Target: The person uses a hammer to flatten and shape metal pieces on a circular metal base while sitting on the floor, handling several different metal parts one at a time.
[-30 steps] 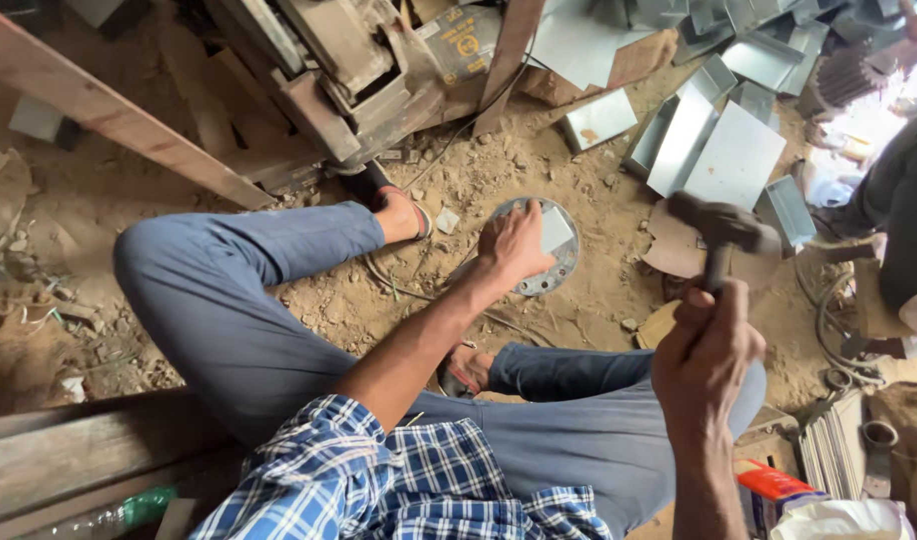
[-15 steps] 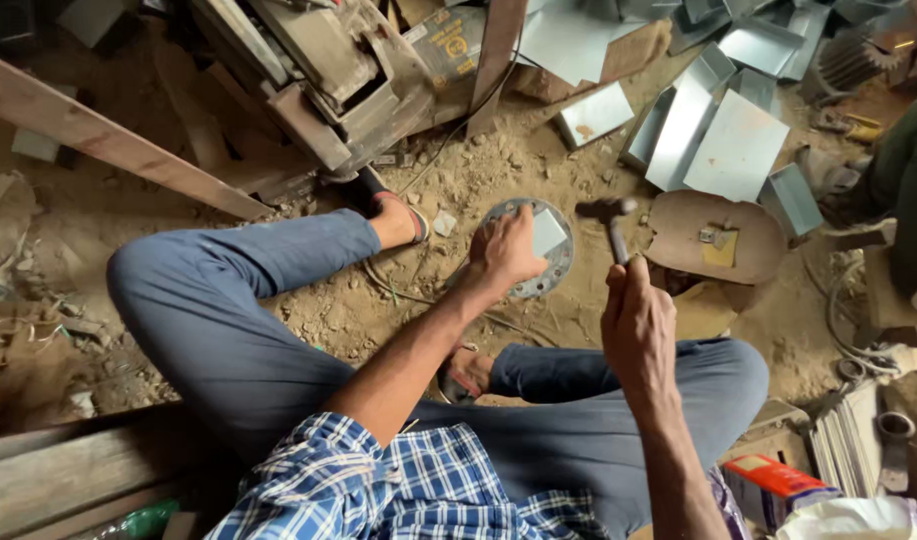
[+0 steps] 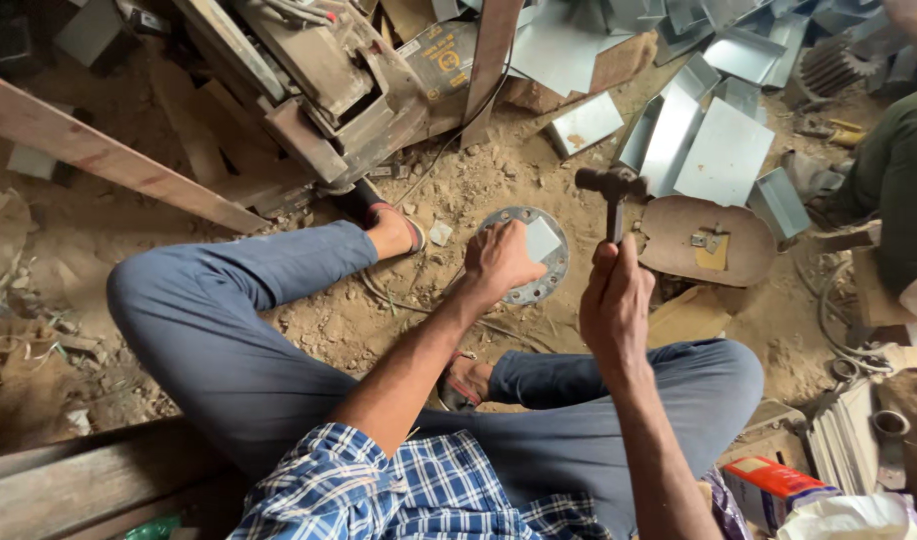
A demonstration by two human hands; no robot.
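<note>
I sit on dirt ground with legs spread. My left hand (image 3: 501, 262) presses a small square metal piece (image 3: 542, 240) down onto a round steel flange plate (image 3: 551, 275) with bolt holes lying on the ground. My right hand (image 3: 616, 300) grips the handle of a dark hammer (image 3: 611, 190), head raised upright just to the right of the flange.
Folded sheet-metal trays (image 3: 699, 140) lie scattered at the upper right. A rusty flat plate (image 3: 707, 240) rests right of the hammer. A wooden beam (image 3: 109, 155) and machine parts (image 3: 319, 80) sit upper left. Another person (image 3: 899, 190) is at the right edge.
My right hand has swung the hammer leftward, closer to the flange. My left hand stays on the metal piece.
</note>
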